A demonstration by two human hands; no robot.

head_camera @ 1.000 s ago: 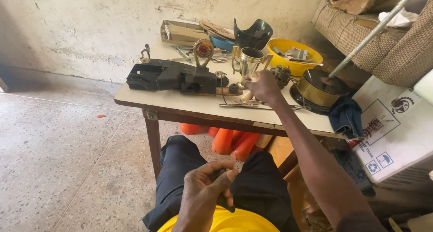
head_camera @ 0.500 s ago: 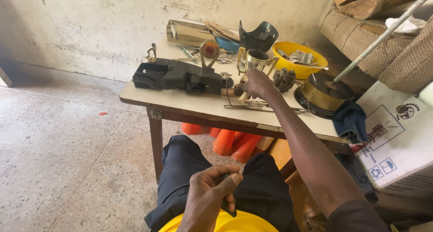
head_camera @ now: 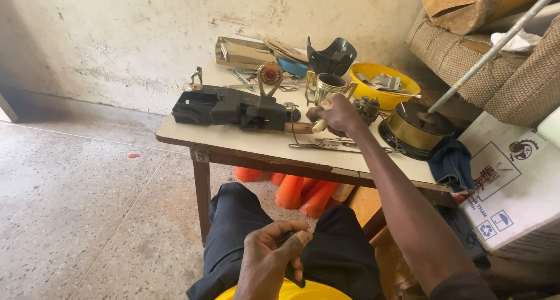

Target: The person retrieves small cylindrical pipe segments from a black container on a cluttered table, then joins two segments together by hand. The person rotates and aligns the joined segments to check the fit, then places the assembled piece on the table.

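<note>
My right hand [head_camera: 338, 114] reaches out over the small cream table [head_camera: 245, 142] and grips a tool with a pale handle [head_camera: 318, 125], just in front of a silver trophy cup [head_camera: 326, 87]. A long black base piece [head_camera: 224, 107] lies left of that hand, with a small gold stand holding a round red medallion [head_camera: 269, 76] behind it. My left hand [head_camera: 271, 258] rests in my lap, fingers curled around a small dark object [head_camera: 290, 271] above a yellow round object [head_camera: 303, 291].
A yellow bowl [head_camera: 382, 85] with metal parts, a dark cup shape [head_camera: 331, 56], a round gold and black base [head_camera: 415, 128] and a blue cloth [head_camera: 452, 163] crowd the table's right side. Orange objects [head_camera: 303, 192] lie under it. A cardboard box [head_camera: 513, 183] stands at right.
My right hand has closed around the pale-handled tool near the trophy cup. The view has shifted slightly down and left. My left hand stays in my lap.
</note>
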